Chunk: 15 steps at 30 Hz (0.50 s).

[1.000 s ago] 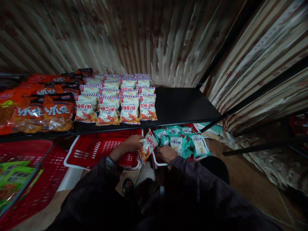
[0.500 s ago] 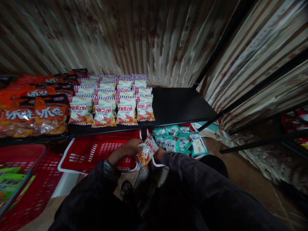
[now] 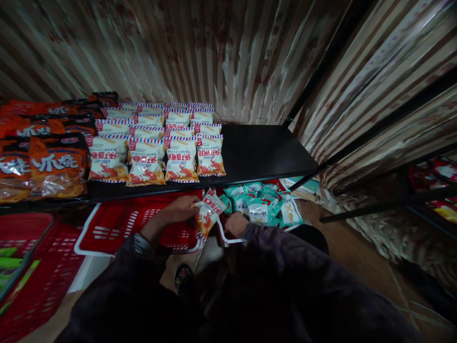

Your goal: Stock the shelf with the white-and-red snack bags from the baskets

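My left hand (image 3: pixel 181 209) is closed on the edge of a white and orange snack bag (image 3: pixel 209 212), held tilted between the two baskets. My right hand (image 3: pixel 236 224) has curled fingers over the left rim of the basket (image 3: pixel 228 240) with teal packets (image 3: pixel 258 212); what it grips, if anything, is hidden. Above, several matching white snack bags (image 3: pixel 146 161) stand in rows on the black shelf (image 3: pixel 264 152). Beneath my left hand is a red basket (image 3: pixel 117 226) with a white rim.
Orange and black snack bags (image 3: pixel 57 166) stand at the shelf's left. Another red basket (image 3: pixel 53 271) holds green packets (image 3: pixel 10 267) at lower left. A black shelf frame bar (image 3: pixel 374 124) crosses on the right, before a striped curtain (image 3: pixel 228 62).
The view has shifted slightly. My right hand has come away from the snack bag's side and shows more clearly by the teal packets. My left hand still holds the bag.
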Motion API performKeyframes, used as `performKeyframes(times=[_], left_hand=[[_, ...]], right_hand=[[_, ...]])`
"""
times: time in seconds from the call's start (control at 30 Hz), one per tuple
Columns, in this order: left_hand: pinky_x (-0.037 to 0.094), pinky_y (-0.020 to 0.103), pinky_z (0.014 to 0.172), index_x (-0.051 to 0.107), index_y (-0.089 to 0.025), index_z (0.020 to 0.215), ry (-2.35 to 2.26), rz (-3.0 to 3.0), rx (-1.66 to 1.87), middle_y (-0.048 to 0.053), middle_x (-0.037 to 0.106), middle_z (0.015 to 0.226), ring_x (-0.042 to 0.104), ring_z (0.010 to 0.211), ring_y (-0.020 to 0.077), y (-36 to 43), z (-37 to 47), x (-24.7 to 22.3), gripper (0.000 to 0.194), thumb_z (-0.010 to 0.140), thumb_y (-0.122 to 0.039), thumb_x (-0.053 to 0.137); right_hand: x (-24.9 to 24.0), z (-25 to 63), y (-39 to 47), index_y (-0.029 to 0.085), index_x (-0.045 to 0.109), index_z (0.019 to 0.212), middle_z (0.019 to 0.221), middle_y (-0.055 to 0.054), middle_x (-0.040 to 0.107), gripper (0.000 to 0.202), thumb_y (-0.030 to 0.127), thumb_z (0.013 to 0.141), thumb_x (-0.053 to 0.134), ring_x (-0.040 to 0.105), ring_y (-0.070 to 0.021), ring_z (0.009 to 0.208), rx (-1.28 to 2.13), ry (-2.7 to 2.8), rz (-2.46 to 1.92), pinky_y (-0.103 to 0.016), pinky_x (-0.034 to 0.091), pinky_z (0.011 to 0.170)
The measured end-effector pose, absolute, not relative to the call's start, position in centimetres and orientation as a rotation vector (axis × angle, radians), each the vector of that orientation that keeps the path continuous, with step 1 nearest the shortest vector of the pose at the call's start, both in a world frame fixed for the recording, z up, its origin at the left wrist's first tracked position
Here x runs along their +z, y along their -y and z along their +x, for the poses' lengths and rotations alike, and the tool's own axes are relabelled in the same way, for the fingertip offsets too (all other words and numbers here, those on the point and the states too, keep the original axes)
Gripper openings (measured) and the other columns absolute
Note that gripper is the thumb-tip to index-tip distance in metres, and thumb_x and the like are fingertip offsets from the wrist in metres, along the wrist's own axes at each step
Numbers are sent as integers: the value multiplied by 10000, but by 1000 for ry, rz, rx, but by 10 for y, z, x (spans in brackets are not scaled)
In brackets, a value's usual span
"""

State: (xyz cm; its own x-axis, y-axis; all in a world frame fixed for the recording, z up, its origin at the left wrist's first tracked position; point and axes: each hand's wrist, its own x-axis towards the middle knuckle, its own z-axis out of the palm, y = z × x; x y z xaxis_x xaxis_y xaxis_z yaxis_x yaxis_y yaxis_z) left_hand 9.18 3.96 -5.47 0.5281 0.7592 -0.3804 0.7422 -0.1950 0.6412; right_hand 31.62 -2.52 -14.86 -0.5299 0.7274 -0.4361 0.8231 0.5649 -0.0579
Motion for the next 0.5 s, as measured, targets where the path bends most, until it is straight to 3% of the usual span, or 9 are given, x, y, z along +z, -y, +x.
performKeyframes(times=[0.07, 0.13, 0.3, 0.5], left_hand=[[490, 268, 679, 651, -134, 998, -1214, 1831, 93, 72, 721, 900, 662, 818, 223, -42, 89, -56, 394, 699, -323, 478], [476, 260, 613, 640, -133, 991, -1212, 1702, 159, 57, 714, 822, 651, 737, 211, -43, 90, -58, 393, 684, -334, 498], [447, 249, 543, 640, -144, 884, -1187, 1484, 235, 27, 685, 721, 626, 640, 193, -39, 93, -57, 313, 631, -308, 558], [465, 255, 606, 629, -157, 933, -1102, 1342, 279, 23, 701, 751, 634, 677, 179, -40, 86, -49, 333, 653, -336, 625]], right_hand=[[-137, 323, 29, 122, 694, 857, 966, -111, 713, 201, 251, 931, 558, 644, -216, 934, -411, -2469, 1246, -336, 522, 779], [-127, 332, 34, 128, 708, 807, 999, -137, 723, 236, 226, 930, 532, 635, -230, 964, -441, -2515, 1271, -316, 503, 769], [-111, 355, 45, 155, 696, 1005, 1158, -127, 687, 211, 117, 900, 517, 645, -192, 983, -481, -2588, 1460, -266, 486, 821], [-106, 368, 50, 181, 656, 1109, 1246, -100, 640, 319, 67, 921, 426, 655, -170, 1034, -542, -2692, 1714, -270, 504, 886]])
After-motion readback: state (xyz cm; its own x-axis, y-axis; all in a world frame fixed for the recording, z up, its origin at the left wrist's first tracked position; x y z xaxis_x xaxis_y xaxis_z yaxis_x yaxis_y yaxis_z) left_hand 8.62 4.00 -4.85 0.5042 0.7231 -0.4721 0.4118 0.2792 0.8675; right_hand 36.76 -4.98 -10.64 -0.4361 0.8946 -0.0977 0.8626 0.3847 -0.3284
